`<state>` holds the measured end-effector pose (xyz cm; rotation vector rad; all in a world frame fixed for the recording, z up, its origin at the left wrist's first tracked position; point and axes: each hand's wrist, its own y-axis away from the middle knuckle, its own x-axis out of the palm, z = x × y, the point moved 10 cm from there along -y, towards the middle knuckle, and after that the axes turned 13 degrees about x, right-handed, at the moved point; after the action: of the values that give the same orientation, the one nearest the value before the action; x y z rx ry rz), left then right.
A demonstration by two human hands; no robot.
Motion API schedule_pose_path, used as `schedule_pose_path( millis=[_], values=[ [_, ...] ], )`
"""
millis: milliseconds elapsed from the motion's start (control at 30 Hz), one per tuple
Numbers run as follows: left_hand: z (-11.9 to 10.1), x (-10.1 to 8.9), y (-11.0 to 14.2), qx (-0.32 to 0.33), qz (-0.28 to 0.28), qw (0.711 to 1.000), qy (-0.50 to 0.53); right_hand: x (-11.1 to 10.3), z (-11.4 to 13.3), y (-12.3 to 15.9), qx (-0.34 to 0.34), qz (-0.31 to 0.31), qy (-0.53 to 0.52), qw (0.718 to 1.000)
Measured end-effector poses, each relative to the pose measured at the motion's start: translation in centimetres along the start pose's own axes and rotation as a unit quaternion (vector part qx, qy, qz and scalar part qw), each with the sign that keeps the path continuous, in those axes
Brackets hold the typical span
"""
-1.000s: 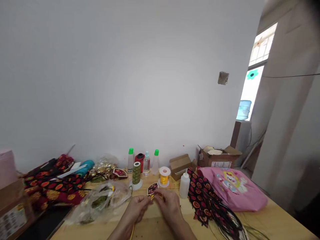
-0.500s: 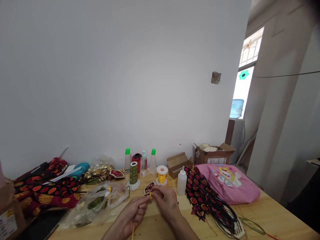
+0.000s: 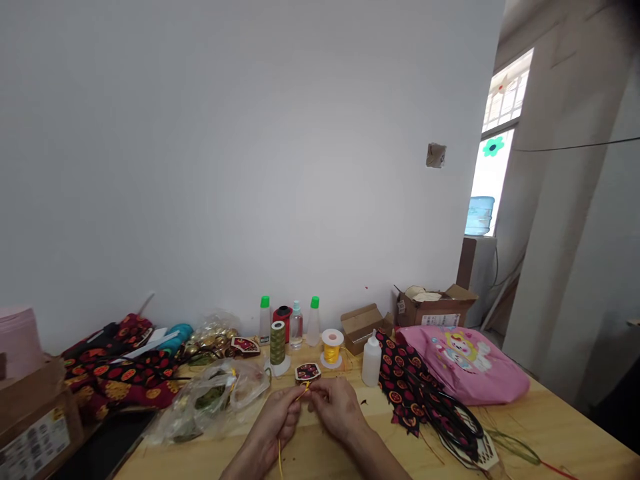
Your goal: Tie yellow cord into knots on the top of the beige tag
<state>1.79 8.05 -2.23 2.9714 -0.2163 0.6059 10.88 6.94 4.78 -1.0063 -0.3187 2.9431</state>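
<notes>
Both my hands meet low in the middle of the wooden table (image 3: 550,433). My left hand (image 3: 277,421) pinches a thin yellow cord (image 3: 279,461) that trails down toward me. My right hand (image 3: 336,408) is closed with its fingertips against the left hand's, on the same cord. Just beyond the fingertips a small dark red patterned ornament (image 3: 307,371) sits at the cord's end. A spool of yellow cord (image 3: 332,349) and a cone of olive thread (image 3: 278,345) stand right behind it.
Two green-capped bottles (image 3: 265,319), a white squeeze bottle (image 3: 371,359) and small cardboard boxes (image 3: 361,325) line the back. Red patterned fabric (image 3: 120,377) and a clear plastic bag (image 3: 210,393) lie left. Black patterned pieces (image 3: 415,400) and a pink bag (image 3: 463,363) lie right.
The view has shifted slightly. The ornament has turned flatter and now sits just past my fingertips, while both hands stay pinched together on the cord.
</notes>
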Motion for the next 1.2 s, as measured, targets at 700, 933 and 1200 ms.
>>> schedule_pose_path(
  millis=[700, 933, 1200],
  values=[
    [0.2, -0.4, 0.0, -0.04, -0.046, 0.998, 0.012, 1.4, -0.8, -1.0, -0.006, 0.023, -0.171, 0.985],
    [0.5, 0.5, 0.0, -0.058, -0.009, 0.998, 0.019, 0.2, -1.1, -1.0, 0.002, -0.025, -0.069, 0.997],
    [0.6, 0.0, 0.1, -0.071, -0.018, 0.996, 0.05, 0.9, -1.4, -1.3, 0.021, -0.001, -0.133, 0.991]
  ],
)
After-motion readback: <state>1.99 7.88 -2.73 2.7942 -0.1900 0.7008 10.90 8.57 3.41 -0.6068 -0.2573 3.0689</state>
